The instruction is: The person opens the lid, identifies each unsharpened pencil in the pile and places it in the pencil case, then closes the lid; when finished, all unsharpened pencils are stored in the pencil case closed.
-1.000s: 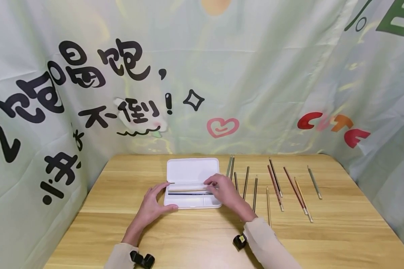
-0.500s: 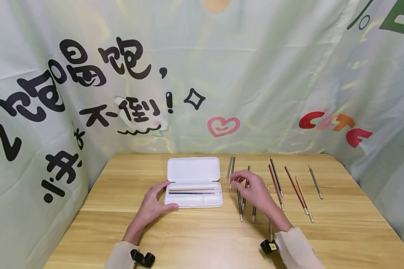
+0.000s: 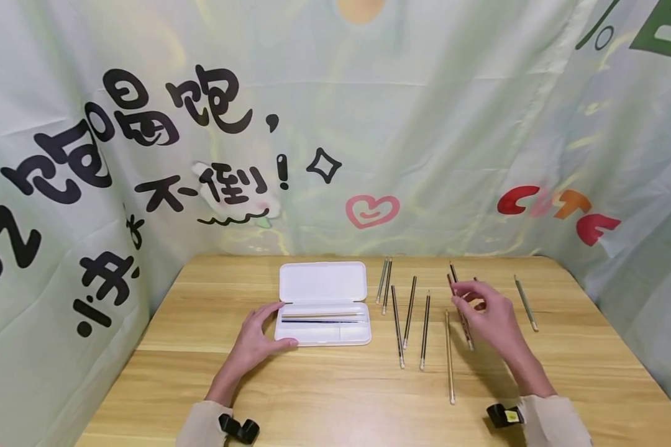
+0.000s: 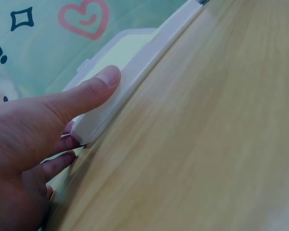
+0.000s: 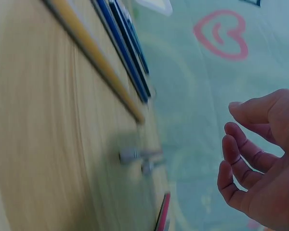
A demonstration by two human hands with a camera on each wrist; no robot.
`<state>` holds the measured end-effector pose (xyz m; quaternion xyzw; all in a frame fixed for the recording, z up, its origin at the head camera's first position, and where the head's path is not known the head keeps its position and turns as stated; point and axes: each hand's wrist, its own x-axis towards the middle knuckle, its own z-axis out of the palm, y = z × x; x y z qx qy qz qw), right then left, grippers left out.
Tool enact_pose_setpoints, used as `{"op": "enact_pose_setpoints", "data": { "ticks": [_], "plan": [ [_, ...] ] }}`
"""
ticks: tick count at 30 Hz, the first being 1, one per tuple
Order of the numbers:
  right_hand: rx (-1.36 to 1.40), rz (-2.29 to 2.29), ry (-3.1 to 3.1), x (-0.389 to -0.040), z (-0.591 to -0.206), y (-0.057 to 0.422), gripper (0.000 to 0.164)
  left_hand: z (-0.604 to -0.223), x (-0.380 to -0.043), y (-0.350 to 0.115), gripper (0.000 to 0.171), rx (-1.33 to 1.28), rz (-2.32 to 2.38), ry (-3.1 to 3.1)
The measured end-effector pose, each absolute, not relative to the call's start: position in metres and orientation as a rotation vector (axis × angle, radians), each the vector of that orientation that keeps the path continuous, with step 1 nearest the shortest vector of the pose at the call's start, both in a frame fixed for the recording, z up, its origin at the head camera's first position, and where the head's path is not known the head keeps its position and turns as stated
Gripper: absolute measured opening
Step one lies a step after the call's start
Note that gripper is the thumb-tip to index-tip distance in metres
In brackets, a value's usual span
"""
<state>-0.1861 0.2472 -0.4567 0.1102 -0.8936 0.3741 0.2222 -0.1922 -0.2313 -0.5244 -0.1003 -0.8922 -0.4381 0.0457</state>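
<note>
I see my right hand [image 3: 489, 313], narrow and empty, has come near 1 red pencil [image 3: 468, 336], now in reach, while my left hand [image 3: 254, 343] holds the white box [image 3: 322, 282].

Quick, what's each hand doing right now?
Left hand: holding the white case at its left end.
Right hand: open, fingers loosely bent, holding nothing.

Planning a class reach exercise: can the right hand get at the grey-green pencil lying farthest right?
Probably yes: the right hand looks empty and close by, and nothing lies over the grey-green pencil.
</note>
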Motion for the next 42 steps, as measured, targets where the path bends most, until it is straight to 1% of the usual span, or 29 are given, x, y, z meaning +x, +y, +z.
{"op": "enact_pose_setpoints", "data": {
  "ticks": [10,16,21,31,42],
  "plan": [
    [0.146,1.003,-2.545,-0.19,-0.472,0.301,0.024,-0.524,-0.193,-0.231,0.092,-0.318,-1.338,-2.714],
    [0.08,0.909,-2.691,-0.19,-0.485,0.317,0.026,-0.526,-0.191,-0.232,0.093,-0.315,-1.341,-2.72],
    [0.115,0.862,-2.798,-0.189,-0.487,0.319,0.027,-0.526,-0.191,-0.232,0.093,-0.315,-1.338,-2.721],
    [0.092,0.819,-2.849,-0.188,-0.486,0.314,0.016,-0.526,-0.193,-0.233,0.091,-0.323,-1.343,-2.714],
    [0.052,0.855,-2.798,-0.188,-0.482,0.308,0.017,-0.528,-0.194,-0.232,0.091,-0.334,-1.326,-2.705]
  ]
}}
